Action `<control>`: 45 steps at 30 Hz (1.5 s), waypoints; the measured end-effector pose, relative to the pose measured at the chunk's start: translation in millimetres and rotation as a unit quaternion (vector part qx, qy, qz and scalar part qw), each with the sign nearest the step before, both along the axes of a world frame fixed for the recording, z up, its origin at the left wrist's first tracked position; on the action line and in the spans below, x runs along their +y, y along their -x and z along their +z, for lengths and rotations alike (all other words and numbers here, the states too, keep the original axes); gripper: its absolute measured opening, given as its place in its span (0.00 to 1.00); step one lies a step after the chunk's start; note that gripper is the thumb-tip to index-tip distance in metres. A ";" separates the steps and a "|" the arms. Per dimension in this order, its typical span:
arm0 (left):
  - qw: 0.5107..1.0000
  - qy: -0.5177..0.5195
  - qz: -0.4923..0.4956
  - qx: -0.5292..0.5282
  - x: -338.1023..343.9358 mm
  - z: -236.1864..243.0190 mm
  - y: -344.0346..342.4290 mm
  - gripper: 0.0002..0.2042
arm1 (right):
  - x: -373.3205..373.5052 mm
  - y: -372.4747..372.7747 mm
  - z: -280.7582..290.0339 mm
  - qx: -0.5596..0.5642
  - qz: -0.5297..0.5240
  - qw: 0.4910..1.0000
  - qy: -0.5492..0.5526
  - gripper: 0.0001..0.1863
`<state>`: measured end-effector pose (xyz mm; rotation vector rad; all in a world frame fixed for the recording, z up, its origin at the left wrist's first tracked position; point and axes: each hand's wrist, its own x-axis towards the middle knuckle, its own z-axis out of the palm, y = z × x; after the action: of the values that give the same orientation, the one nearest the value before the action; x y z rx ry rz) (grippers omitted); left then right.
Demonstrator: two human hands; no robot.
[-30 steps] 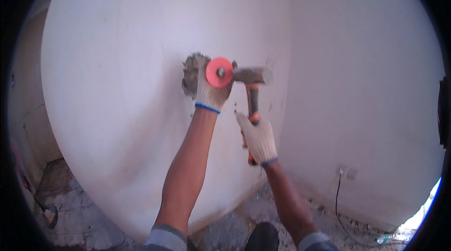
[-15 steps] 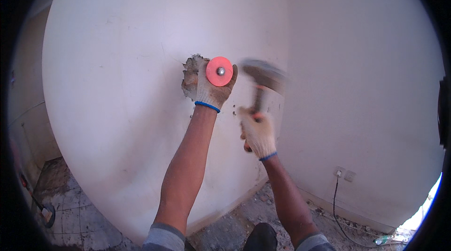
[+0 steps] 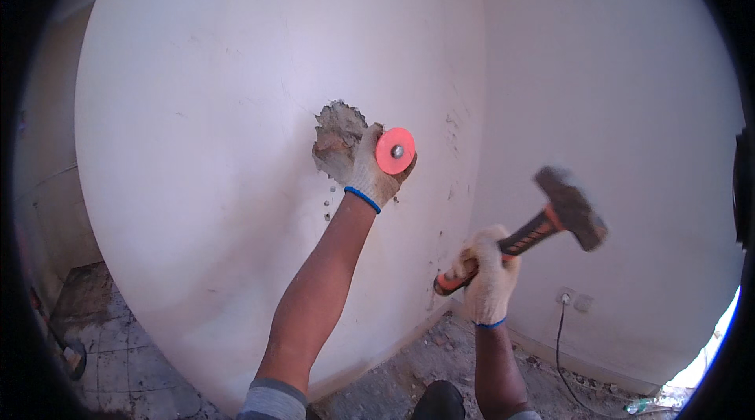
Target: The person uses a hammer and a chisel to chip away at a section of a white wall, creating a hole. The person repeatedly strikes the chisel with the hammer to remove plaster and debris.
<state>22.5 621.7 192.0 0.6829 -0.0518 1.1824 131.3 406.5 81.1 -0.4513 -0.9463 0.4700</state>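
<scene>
A gloved fist, my left hand, is wrapped round a chisel whose round pink guard and steel striking end face me. The chisel's shaft and tip are hidden behind the guard and the glove. Just left of that hand, a ragged hole in the white wall bares grey mortar and reddish brick. Lower and to the right, my right hand, also gloved, grips a club hammer by its black and orange handle. The hammer's heavy head, slightly blurred, is tilted up and right, apart from the chisel.
A second white wall meets the first at a corner on the right. Low on it, a dark cable runs from a socket down to the floor. Rubble litters the floor by my shoe. Dirty tiles lie at left.
My right hand has swung the hammer down and right, away from the chisel. The left hand and chisel sit slightly lower and further right, and more of the hole shows.
</scene>
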 end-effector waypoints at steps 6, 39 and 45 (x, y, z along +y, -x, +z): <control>0.999 -0.008 0.000 0.036 8.9 7.3 -0.6 0.13 | -14.2 -10.3 27.7 -0.002 -0.089 0.964 -0.251 0.11; 0.997 -0.051 -0.001 0.051 25.4 26.1 -12.8 0.15 | 89.6 4.9 14.0 -0.172 -0.088 0.944 0.266 0.13; 1.000 -0.002 0.013 0.025 21.8 25.8 -11.6 0.14 | 33.4 -17.2 9.0 -0.028 0.002 0.999 0.026 0.08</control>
<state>34.1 643.5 217.8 0.7185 -0.0030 1.1907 148.5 439.9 90.0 -0.5116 -0.9916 0.4877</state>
